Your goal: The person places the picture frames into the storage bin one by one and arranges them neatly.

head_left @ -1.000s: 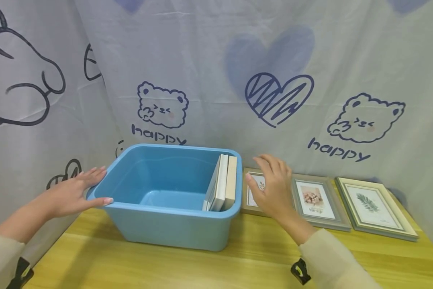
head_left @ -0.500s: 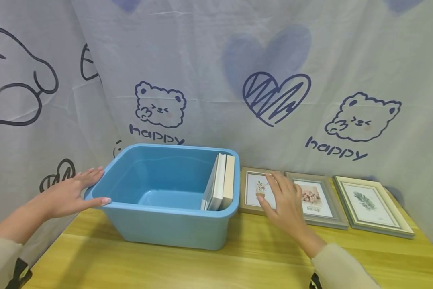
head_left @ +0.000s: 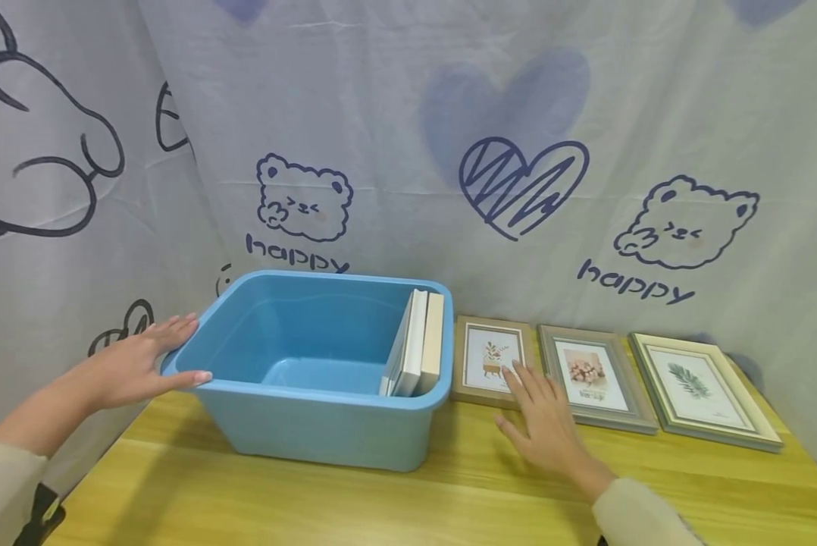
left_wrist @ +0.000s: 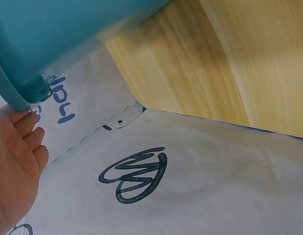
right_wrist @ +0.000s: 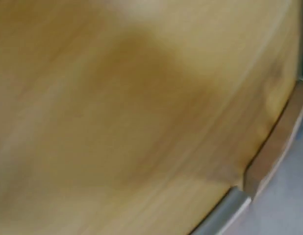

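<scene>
A light blue plastic tub [head_left: 327, 428] stands on the wooden table. My left hand [head_left: 132, 368] rests on its near left corner, the thumb on the front rim and the fingers at the left rim. In the left wrist view, the fingertips of the left hand [left_wrist: 19, 161] touch the rim from outside. My right hand [head_left: 545, 425] is spread, fingertips over the lower edges of the left picture frame [head_left: 475, 385] and the middle picture frame [head_left: 620, 371]; contact is unclear. Slim white [head_left: 415, 341] and cream [head_left: 433, 341] rectangular items stand on edge inside the tub, at its right wall.
A third picture frame [head_left: 705, 383] with a leaf print lies to the right. Behind the wooden table [head_left: 313, 508] hangs a printed white curtain [head_left: 395, 212]. In the left wrist view, the table's edge [left_wrist: 205, 117] meets the cloth on that side.
My right hand has come down and toward me from beside the tub's right rim to the frames' lower edges, uncovering the left frame. The left hand and tub have stayed put.
</scene>
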